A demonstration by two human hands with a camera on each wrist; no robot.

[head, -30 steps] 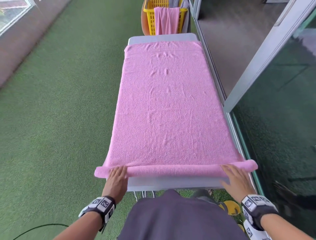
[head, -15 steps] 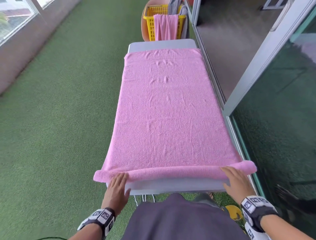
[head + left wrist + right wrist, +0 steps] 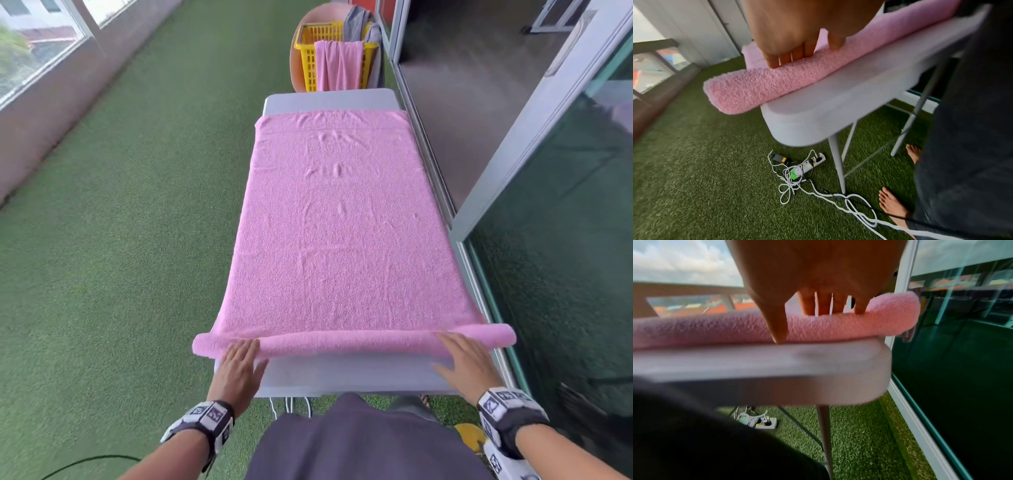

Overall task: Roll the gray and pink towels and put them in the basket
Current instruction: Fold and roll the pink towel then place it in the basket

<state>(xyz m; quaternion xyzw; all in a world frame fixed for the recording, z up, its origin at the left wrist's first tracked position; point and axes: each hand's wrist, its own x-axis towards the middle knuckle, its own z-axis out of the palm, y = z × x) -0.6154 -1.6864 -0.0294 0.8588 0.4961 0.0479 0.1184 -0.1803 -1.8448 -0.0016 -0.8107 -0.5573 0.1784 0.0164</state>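
We have our left hand (image 3: 239, 368) flat on the near roll of the pink towel (image 3: 337, 233), fingers straight and close together, the fingertips (image 3: 786, 59) resting on the top of the roll without curling round it. Our right hand (image 3: 464, 365) lies the same way near the other end, fingers slightly spread, the thumb pointing down at the front of the roll where it meets the table (image 3: 346, 377). The roll is thin, only started, and sits right at the near edge; both of its ends stick out past the table's sides, the left one overhanging the grass (image 3: 113, 240). The rest of the towel lies spread along the table, with a few ripples in the middle. Here we judge the risks. Since our palms only push and nothing pinches the cloth, one hand running ahead of the other would likely skew the roll into a cone. The unsupported ends may loosen and sag, and the ripples ahead could get rolled in as lumps. On the right the table stands close to the glass door (image 3: 548, 240), so the right end might brush it. The yellow basket (image 3: 313, 51) stands past the far end with a pink cloth and a gray cloth (image 3: 371, 41) hanging over its rim; a loose roll may well come undone on the way there.
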